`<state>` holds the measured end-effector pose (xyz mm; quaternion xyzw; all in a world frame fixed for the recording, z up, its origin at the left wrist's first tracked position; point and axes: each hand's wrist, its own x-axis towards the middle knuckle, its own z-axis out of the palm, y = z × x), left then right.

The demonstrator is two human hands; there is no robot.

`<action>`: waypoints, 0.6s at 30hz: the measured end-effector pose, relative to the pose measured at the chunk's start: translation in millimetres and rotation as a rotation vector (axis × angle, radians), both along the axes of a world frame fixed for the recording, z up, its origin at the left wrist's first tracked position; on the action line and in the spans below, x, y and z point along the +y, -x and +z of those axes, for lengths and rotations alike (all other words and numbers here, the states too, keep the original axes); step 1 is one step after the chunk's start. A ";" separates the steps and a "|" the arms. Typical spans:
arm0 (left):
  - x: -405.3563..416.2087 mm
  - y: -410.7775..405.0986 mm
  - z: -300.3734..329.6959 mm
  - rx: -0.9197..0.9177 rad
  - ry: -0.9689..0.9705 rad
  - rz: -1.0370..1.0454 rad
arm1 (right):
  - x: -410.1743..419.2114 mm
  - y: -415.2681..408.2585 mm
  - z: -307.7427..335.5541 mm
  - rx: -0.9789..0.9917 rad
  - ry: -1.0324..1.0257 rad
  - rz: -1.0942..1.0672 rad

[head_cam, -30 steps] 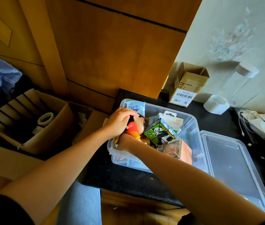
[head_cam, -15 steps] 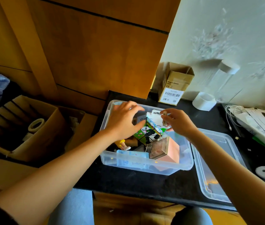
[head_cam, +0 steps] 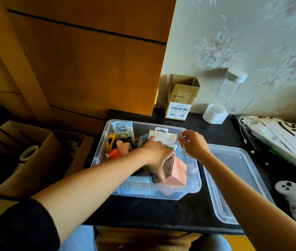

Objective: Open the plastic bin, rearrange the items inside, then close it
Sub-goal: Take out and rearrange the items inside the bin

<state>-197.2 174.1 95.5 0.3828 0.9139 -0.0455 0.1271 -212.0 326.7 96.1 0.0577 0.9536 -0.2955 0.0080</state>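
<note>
— Where is the clear plastic bin (head_cam: 194, 185) now?

— On the black table (head_cam: 161, 211) right in front of you, open. Its clear flat lid (head_cam: 234, 178) lies on the table just beside it at 3 o'clock.

— And your hands?

— Your left hand (head_cam: 157, 156) is down inside the bin, fingers spread over the items near the middle; I cannot tell whether its grip has closed on anything. Your right hand (head_cam: 194, 145) hovers over the bin's rim at about 1 o'clock, its grip narrow, pinching a small pale tag-like piece (head_cam: 180, 140) between thumb and fingers.

— What sits inside?

— A cartoon doll with black hair and a red shirt (head_cam: 121, 148) lies toward 9 o'clock, a yellow utility knife (head_cam: 110, 142) just beside it against the wall. A pale blue printed packet (head_cam: 122, 130) stands at 11 o'clock, a white hang-tab card package (head_cam: 161, 135) at 12. A pink box with a clear window (head_cam: 177, 171) leans toward 4 o'clock, touching your left hand.
</note>
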 end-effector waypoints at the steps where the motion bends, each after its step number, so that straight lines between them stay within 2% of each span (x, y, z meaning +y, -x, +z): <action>1: -1.8 0.5 -2.5 0.008 -0.040 0.001 | 1.9 0.8 -1.0 0.013 0.048 -0.027; 3: -6.6 1.6 -2.9 -0.034 -0.209 0.063 | 7.0 3.1 0.0 0.039 0.201 -0.108; 7: -29.9 10.1 10.8 -0.185 -0.714 0.269 | 18.8 9.1 10.9 0.151 0.449 -0.240; 10: -52.7 15.8 16.5 -0.210 -1.029 0.373 | 25.4 9.5 17.5 0.247 0.456 -0.283; 13: -64.4 13.7 11.3 -0.191 -1.213 0.510 | 21.1 3.4 17.8 0.172 0.154 -0.018; 15: -67.6 12.1 5.4 -0.153 -1.257 0.573 | 9.8 -2.8 12.5 0.041 -0.145 0.205; 18: -76.3 7.9 -7.5 -0.082 -1.270 0.664 | -8.9 -10.3 -0.9 -0.105 -0.559 0.418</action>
